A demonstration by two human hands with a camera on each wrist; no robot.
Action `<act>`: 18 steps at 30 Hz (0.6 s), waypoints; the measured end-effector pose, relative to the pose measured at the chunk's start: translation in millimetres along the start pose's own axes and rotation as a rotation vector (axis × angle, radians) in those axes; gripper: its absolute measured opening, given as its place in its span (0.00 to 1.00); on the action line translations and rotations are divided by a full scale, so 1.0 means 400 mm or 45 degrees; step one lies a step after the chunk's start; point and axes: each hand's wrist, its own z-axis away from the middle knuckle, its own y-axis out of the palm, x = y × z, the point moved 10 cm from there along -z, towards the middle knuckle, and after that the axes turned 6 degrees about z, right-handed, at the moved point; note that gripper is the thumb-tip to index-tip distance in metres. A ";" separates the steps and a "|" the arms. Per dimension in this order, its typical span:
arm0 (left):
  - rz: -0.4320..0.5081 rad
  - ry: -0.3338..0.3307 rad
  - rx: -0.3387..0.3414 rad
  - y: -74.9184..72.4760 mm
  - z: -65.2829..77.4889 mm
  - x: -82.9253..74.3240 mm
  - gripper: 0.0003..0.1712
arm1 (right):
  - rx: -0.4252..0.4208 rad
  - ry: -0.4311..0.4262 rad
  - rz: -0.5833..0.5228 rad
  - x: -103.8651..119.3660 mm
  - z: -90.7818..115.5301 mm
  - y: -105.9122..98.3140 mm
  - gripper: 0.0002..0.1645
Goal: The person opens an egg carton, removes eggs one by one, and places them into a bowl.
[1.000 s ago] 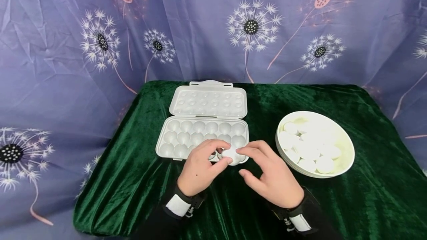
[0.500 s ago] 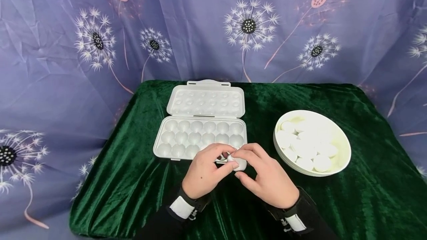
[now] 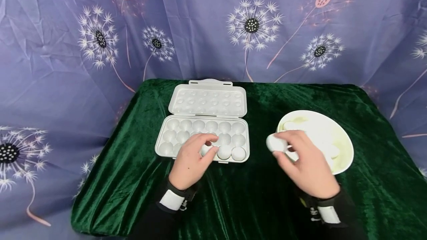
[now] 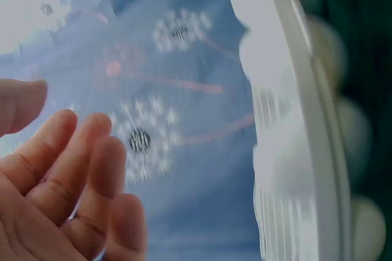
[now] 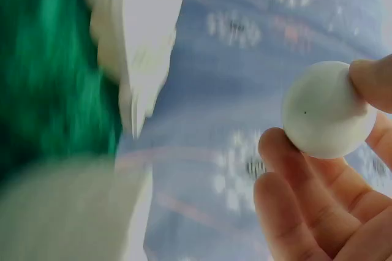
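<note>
My right hand (image 3: 308, 166) pinches a white egg (image 3: 276, 143) between thumb and fingertips, in front of the bowl's left side. In the right wrist view, the egg (image 5: 327, 109) rests against the fingers, thumb on top. My left hand (image 3: 193, 160) hovers over the front of the egg carton (image 3: 160, 136). Nothing lies between its relaxed fingers (image 4: 107, 166) in the left wrist view. Beside its thumb sits one egg (image 3: 206, 150) in the front row. Two more, a middle egg (image 3: 224, 152) and a corner egg (image 3: 238, 154), fill cups to its right.
The carton's lid (image 3: 208, 101) lies folded back toward the curtain (image 3: 207, 29). A white bowl (image 3: 347, 155) of several eggs stands to the right, partly covered by my right hand. Dark green velvet cloth (image 3: 260, 103) covers the table.
Both hands were together at one egg by the carton's front right. My right hand has since moved right with an egg, while the left has shifted left, off the front-right eggs.
</note>
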 end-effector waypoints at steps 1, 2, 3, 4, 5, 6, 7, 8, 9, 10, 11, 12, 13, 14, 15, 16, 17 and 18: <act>-0.024 -0.024 -0.015 -0.011 0.001 0.014 0.13 | -0.017 0.020 0.041 -0.021 0.000 -0.023 0.30; -0.047 -0.044 -0.027 -0.021 0.003 0.027 0.13 | -0.042 0.037 0.084 -0.043 0.001 -0.047 0.31; -0.073 -0.068 -0.034 -0.030 0.005 0.040 0.13 | -0.063 0.061 0.128 -0.066 0.002 -0.070 0.32; -0.102 -0.092 -0.040 -0.039 0.008 0.053 0.14 | -0.082 0.086 0.166 -0.091 0.004 -0.092 0.32; -0.130 -0.113 -0.043 -0.047 0.010 0.066 0.14 | -0.086 0.129 0.197 -0.120 0.005 -0.113 0.31; -0.157 -0.136 -0.044 -0.054 0.012 0.078 0.14 | -0.079 0.180 0.227 -0.150 0.007 -0.130 0.31; -0.184 -0.156 -0.045 -0.060 0.014 0.090 0.14 | -0.061 0.237 0.254 -0.181 0.009 -0.144 0.30; -0.210 -0.178 -0.043 -0.066 0.015 0.101 0.14 | -0.033 0.297 0.281 -0.213 0.011 -0.153 0.29; -0.236 -0.203 -0.037 -0.069 0.016 0.113 0.14 | 0.004 0.350 0.297 -0.243 0.013 -0.159 0.28; -0.257 -0.222 -0.032 -0.073 0.018 0.123 0.15 | 0.046 0.401 0.312 -0.273 0.017 -0.161 0.27; -0.275 -0.238 -0.026 -0.074 0.018 0.132 0.15 | 0.092 0.444 0.332 -0.299 0.020 -0.161 0.27; -0.294 -0.255 -0.017 -0.075 0.019 0.142 0.15 | 0.139 0.476 0.345 -0.323 0.024 -0.159 0.27; -0.308 -0.264 -0.011 -0.074 0.020 0.149 0.15 | 0.184 0.495 0.357 -0.345 0.028 -0.155 0.27; -0.316 -0.270 -0.003 -0.073 0.020 0.156 0.15 | 0.231 0.510 0.363 -0.365 0.032 -0.149 0.27; -0.325 -0.275 0.003 -0.071 0.021 0.162 0.15 | 0.276 0.520 0.365 -0.384 0.037 -0.140 0.28; -0.328 -0.279 0.008 -0.068 0.022 0.168 0.15 | 0.322 0.533 0.368 -0.400 0.042 -0.132 0.28; -0.332 -0.285 0.014 -0.065 0.023 0.173 0.15 | 0.366 0.543 0.373 -0.415 0.047 -0.123 0.28; -0.332 -0.293 0.020 -0.062 0.024 0.178 0.15 | 0.408 0.551 0.377 -0.428 0.052 -0.114 0.28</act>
